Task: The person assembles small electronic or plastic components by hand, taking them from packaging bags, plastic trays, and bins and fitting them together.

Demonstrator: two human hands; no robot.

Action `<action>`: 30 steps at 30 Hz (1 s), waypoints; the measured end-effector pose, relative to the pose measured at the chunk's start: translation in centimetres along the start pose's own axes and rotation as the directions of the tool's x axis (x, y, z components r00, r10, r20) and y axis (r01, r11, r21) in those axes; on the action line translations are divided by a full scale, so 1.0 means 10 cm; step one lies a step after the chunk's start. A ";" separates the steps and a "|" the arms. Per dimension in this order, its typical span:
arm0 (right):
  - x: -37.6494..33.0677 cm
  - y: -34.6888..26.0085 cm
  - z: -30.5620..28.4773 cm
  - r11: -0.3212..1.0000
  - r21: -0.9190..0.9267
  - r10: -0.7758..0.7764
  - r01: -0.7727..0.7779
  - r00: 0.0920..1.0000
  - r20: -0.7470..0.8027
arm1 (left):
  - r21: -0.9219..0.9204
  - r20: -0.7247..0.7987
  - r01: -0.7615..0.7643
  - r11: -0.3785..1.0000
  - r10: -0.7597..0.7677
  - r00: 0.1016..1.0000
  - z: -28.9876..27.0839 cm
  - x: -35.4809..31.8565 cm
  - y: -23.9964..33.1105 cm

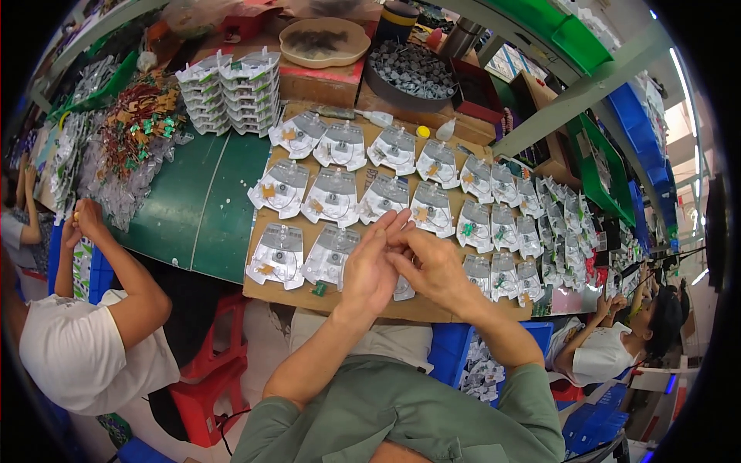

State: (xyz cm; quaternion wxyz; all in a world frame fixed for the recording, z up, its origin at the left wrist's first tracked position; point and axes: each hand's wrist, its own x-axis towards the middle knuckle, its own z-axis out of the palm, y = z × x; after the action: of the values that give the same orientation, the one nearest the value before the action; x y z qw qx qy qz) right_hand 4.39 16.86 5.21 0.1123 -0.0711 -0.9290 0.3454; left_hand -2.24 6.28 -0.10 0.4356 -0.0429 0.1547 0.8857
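My left hand is held palm up over the cardboard-covered bench, its fingers stretched out. My right hand meets it from the right, fingers curled and pressed at the left palm and fingers. Anything between the two hands is too small or hidden to make out. Under and around them, grey-and-clear plastic housings lie in rows, many with a small tan or green part and thin wires on top. A small green part rests by the near edge of the cardboard, left of my left hand.
Stacked white housings stand at the back left, beside a heap of wired parts. Behind the rows are a round tray of small metal parts, a shallow bowl and a white squeeze bottle. Co-workers sit on both sides.
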 end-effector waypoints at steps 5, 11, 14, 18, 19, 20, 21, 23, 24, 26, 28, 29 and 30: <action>0.03 0.03 0.08 0.997 0.053 -0.048 0.051 0.997 -0.057 | 0.023 -0.013 -0.018 1.000 0.019 1.000 -0.04 -0.06 0.00; 0.82 0.43 -0.23 0.934 -0.308 -0.231 0.183 0.965 -0.124 | 0.239 -0.033 0.047 0.970 -0.041 0.999 -0.02 -0.18 0.14; 1.27 0.82 -0.22 0.800 -0.507 -0.380 0.321 0.925 -0.013 | 0.249 0.027 0.171 0.953 -0.183 0.983 -0.06 -0.31 0.24; 1.49 1.04 -0.15 0.677 -0.598 -0.388 0.429 0.899 0.205 | 0.308 0.058 0.254 0.917 -0.285 0.957 -0.20 -0.43 0.29; 1.51 1.08 -0.14 0.641 -0.607 -0.399 0.470 0.880 0.259 | 0.323 0.066 0.268 0.908 -0.304 0.950 -0.23 -0.45 0.31; 1.53 1.09 -0.13 0.643 -0.603 -0.398 0.472 0.879 0.263 | 0.314 0.049 0.277 0.908 -0.306 0.951 -0.24 -0.47 0.33; 1.54 1.10 -0.13 0.652 -0.587 -0.390 0.480 0.876 0.283 | 0.311 0.044 0.278 0.909 -0.306 0.951 -0.26 -0.47 0.34; 1.56 1.11 -0.12 0.659 -0.575 -0.382 0.485 0.874 0.299 | 0.307 0.036 0.281 0.909 -0.306 0.951 -0.28 -0.48 0.35; 1.57 1.10 -0.13 0.702 -0.535 -0.367 0.471 0.882 0.295 | 0.310 0.040 0.280 0.908 -0.307 0.951 -0.27 -0.48 0.35; 1.58 1.11 -0.15 0.740 -0.499 -0.350 0.451 0.892 0.287 | 0.317 0.043 0.291 0.903 -0.320 0.946 -0.26 -0.47 0.32; 1.57 1.18 -0.20 0.733 -0.512 -0.320 0.447 0.891 0.321 | 0.344 0.063 0.295 0.891 -0.336 0.940 -0.22 -0.46 0.30; 1.57 1.22 -0.22 0.728 -0.527 -0.317 0.438 0.897 0.308 | 0.371 0.079 0.299 0.879 -0.350 0.933 -0.19 -0.44 0.29; 1.56 1.25 -0.22 0.743 -0.501 -0.341 0.444 0.895 0.287 | 0.383 0.097 0.299 0.874 -0.360 0.928 -0.18 -0.45 0.27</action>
State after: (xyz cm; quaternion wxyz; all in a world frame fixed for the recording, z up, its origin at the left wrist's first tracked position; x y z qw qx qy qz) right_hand -9.36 30.89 1.16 0.0745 0.1281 -0.9884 0.0347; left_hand -1.69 0.75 -0.20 0.5921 0.0856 0.2685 0.7550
